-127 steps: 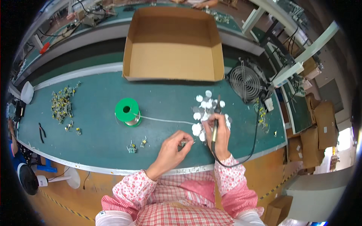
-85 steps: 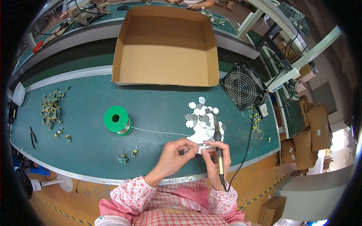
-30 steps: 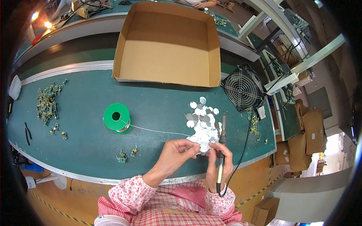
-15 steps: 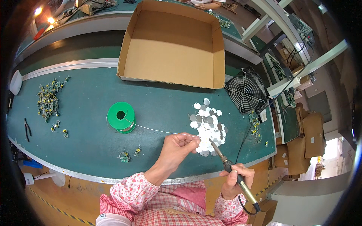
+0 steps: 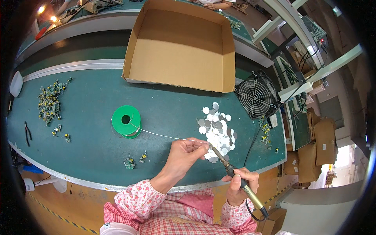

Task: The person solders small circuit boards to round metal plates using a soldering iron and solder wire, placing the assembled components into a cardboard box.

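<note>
My left hand [image 5: 182, 156] pinches the solder wire [image 5: 166, 136] near its free end, at the left edge of a heap of round silvery-white discs [image 5: 219, 131]. That wire runs left to a green spool [image 5: 125, 122] lying on the bench. Closed around the handle of a soldering iron [image 5: 230, 170] is my right hand [image 5: 241, 187]. The iron slants up and left, its tip close to the wire end and my left fingertips. Whether tip and wire touch is too small to tell. Two small circuit boards [image 5: 129, 163] lie left of my left wrist.
An open cardboard box [image 5: 176, 51] stands at the back. Right of the discs are a black fan [image 5: 256, 94] with a wire guard and more small boards [image 5: 265, 133]. A pile of boards [image 5: 50, 102] and pliers [image 5: 28, 134] lie at the left. Another person's hand [image 5: 210, 6] shows beyond.
My right hand has moved slightly up and left, bringing the iron's tip from over the discs to beside my left fingertips. My left hand stays almost in place, still holding the wire.
</note>
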Tool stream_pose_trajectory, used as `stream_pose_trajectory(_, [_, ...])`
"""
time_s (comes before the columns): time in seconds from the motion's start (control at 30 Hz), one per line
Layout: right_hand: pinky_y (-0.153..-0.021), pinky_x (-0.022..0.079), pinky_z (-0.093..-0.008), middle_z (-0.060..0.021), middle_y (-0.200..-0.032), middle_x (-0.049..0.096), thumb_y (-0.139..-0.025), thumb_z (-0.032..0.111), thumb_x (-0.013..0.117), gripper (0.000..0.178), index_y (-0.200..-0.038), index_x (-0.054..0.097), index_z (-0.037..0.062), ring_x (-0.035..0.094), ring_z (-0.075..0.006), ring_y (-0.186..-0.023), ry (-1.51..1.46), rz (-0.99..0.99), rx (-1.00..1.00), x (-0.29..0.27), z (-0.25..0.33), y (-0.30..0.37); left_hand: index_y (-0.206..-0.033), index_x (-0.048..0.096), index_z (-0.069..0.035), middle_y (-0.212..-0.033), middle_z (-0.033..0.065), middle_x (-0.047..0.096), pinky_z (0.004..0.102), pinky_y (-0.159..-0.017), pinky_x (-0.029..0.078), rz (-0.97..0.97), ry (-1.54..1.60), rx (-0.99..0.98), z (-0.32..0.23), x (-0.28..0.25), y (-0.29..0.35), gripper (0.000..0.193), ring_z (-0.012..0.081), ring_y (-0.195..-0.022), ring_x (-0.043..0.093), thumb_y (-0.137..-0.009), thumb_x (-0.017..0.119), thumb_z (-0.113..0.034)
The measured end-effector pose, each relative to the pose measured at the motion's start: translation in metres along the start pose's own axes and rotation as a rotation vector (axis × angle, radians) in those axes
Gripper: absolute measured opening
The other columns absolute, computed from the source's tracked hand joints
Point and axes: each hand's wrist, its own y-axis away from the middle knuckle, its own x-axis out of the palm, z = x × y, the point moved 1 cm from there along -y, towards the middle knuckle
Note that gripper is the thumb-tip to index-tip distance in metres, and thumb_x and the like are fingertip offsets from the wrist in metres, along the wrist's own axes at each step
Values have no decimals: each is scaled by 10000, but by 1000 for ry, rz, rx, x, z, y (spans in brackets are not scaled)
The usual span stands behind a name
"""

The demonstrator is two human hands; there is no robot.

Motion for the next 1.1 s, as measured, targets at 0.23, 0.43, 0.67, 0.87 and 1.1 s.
stream_pose_trajectory(0.23, [-440,507,-272,-103,-663,644,-816,55,640,126,-847,535,-7,610,-168,-471,83,65,-133,0,-2,-2,-957,662,46,-876,89,678,246,-641,487,-9,-3,-22,1,-2,-1,174,113,-761,609,-834,672,-76])
stream_pose_trajectory(0.43, [-428,436,-268,-113,-646,593,-860,118,574,137,-895,513,0,559,-161,-443,176,260,-331,-4,-5,-6,-926,671,40,-888,91,681,255,-644,485,-5,-7,-23,3,-5,-2,155,119,-779,614,-817,676,-70])
stream_pose_trajectory(0.67, [-583,496,-288,-116,-707,645,-867,9,590,139,-1005,596,-3,639,-208,-646,179,-69,24,6,-5,-4,-959,671,42,-877,87,676,239,-654,494,-4,-27,-41,3,-4,-1,177,111,-740,607,-830,678,-79])
stream_pose_trajectory(0.87, [-691,514,-257,-112,-979,655,-829,-10,660,315,-1118,535,11,652,-145,-794,-33,-62,300,34,-17,-1,-944,667,31,-859,75,673,241,-657,493,21,-71,-57,10,-3,2,172,110,-751,609,-842,670,-107])
stream_pose_trajectory(1.1, [-686,509,-248,-100,-969,664,-832,-12,659,319,-1120,527,24,637,-115,-794,-149,-41,430,29,-27,-5,-964,632,14,-890,68,649,253,-685,493,67,-25,-231,2,3,3,147,122,-766,610,-874,650,-100])
